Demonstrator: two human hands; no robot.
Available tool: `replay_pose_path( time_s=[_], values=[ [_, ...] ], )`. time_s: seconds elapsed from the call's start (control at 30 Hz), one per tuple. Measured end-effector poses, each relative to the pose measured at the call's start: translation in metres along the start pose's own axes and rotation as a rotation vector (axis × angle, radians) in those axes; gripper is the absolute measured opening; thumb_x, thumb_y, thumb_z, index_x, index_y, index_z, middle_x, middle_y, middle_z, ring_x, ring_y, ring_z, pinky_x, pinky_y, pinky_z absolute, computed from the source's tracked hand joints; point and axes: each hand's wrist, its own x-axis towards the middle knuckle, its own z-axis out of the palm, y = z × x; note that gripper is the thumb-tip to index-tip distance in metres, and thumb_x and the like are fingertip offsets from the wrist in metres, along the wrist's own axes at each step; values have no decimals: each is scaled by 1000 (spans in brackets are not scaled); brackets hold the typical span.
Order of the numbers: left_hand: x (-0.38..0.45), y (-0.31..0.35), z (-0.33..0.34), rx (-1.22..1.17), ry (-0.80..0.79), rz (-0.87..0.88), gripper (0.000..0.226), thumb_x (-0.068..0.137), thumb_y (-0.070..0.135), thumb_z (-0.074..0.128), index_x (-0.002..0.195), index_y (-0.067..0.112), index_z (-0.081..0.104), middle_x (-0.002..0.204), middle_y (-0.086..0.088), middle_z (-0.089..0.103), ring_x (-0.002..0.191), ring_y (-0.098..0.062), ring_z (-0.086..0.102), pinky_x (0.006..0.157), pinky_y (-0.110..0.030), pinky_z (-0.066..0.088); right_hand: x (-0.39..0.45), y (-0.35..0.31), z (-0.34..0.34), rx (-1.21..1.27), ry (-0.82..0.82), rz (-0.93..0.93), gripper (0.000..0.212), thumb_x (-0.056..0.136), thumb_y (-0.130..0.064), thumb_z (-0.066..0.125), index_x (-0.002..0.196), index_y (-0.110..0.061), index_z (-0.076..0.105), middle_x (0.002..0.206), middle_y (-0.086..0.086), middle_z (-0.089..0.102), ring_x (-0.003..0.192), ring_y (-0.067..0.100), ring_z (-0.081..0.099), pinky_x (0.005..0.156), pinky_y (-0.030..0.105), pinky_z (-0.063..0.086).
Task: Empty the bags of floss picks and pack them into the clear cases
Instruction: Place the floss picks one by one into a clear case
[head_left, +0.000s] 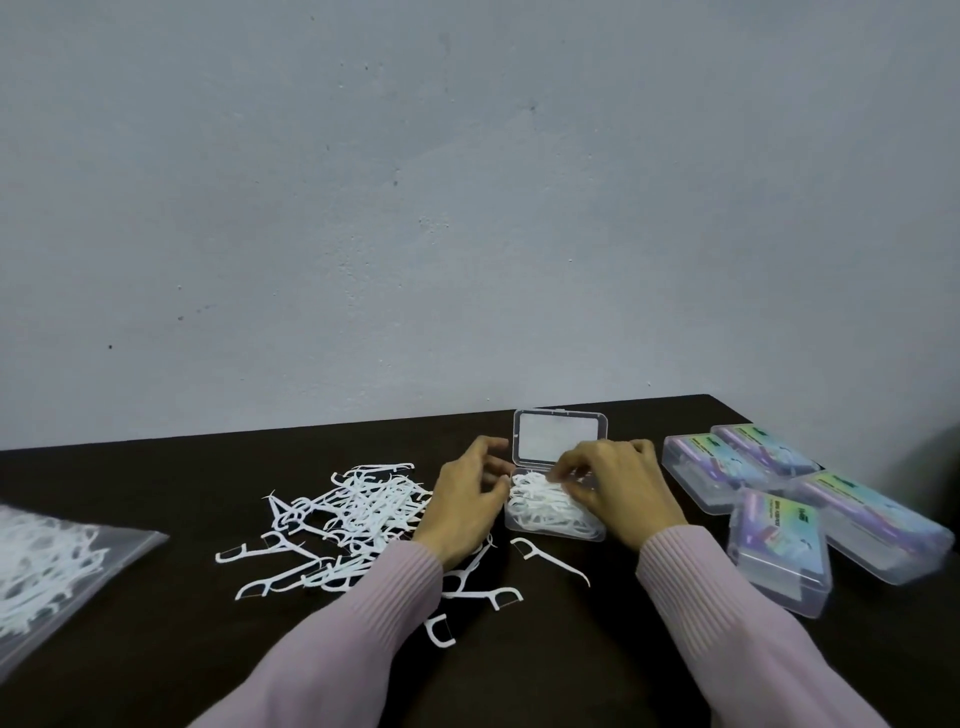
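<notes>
Now my right hand (618, 486) pinches floss picks (540, 501) inside the open case (558, 530); my left hand (462, 499) hovers beside it, fingers relaxed, near the loose pile (358, 509).

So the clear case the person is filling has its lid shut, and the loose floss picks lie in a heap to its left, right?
Not quite: in the head view the clear case has its lid standing open behind it. The loose floss picks do lie in a heap to its left.

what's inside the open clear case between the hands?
The open clear plastic case holds a heap of white floss picks. The right hand covers its far right part, so the contents there and the case floor cannot be seen.
</notes>
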Motion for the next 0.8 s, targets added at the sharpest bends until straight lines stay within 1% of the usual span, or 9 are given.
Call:
replay_pose_path(
  time_s=[0.23,0.33,0.47,0.53,0.6,0.67,0.7,0.77,0.8],
  values=[
    [-3,3,-2,-41,-4,-3,24,97,14,47,119,19,55,105,2,66,95,-9,62,83,-17,49,0,0,2,77,19,-2,20,93,-27,53,110,-31,62,114,-10,63,106,8,54,106,33,21],
    [-4,3,-1,-10,-50,4,31,93,13,54,124,18,50,108,5,61,94,-5,59,74,-6,46,0,3,-1,65,20,0,18,92,-31,54,107,-31,63,113,-11,62,106,7,52,105,34,23],
    [-2,6,3,14,-25,11,35,91,12,58,124,15,49,101,6,59,84,-2,57,70,-6,46,-1,5,-1,43,-19,-5,17,91,-30,55,106,-30,64,113,-9,61,106,8,52,105,35,25],
    [-1,8,4,33,-13,19,33,92,16,58,124,14,50,99,6,60,85,-2,58,76,-10,48,-1,3,0,65,-5,-21,16,91,-26,55,105,-29,64,110,-9,61,103,7,53,105,34,26],
    [-1,8,3,58,-6,26,30,93,20,55,122,16,51,98,9,61,90,-5,60,92,-26,48,0,0,-1,109,21,-44,15,91,-24,56,101,-28,66,105,-9,61,95,7,54,104,33,29],
    [0,8,-2,67,0,32,27,94,22,54,121,17,53,102,8,63,95,-6,61,99,-34,44,0,-2,-3,156,43,-91,13,90,-22,57,97,-26,68,98,-9,61,83,3,52,95,29,39],
    [-1,9,-5,67,-5,28,26,94,21,53,120,17,54,106,6,64,96,-6,60,97,-27,45,0,-5,-3,173,44,-126,14,90,-21,57,96,-25,68,93,-9,59,77,0,49,86,24,42],
    [-3,11,-16,85,-25,41,24,95,16,52,118,17,56,111,3,63,98,-5,59,85,-10,46,-2,-11,-6,187,22,-188,14,89,-20,56,95,-23,68,86,-12,54,68,-4,43,69,12,35],
    [-4,12,-22,97,-36,62,22,94,13,53,116,17,58,110,4,64,98,-5,59,82,-7,45,-2,-13,-7,191,-4,-208,14,88,-20,56,95,-22,68,83,-12,53,66,-5,42,65,9,32]
  ],
)
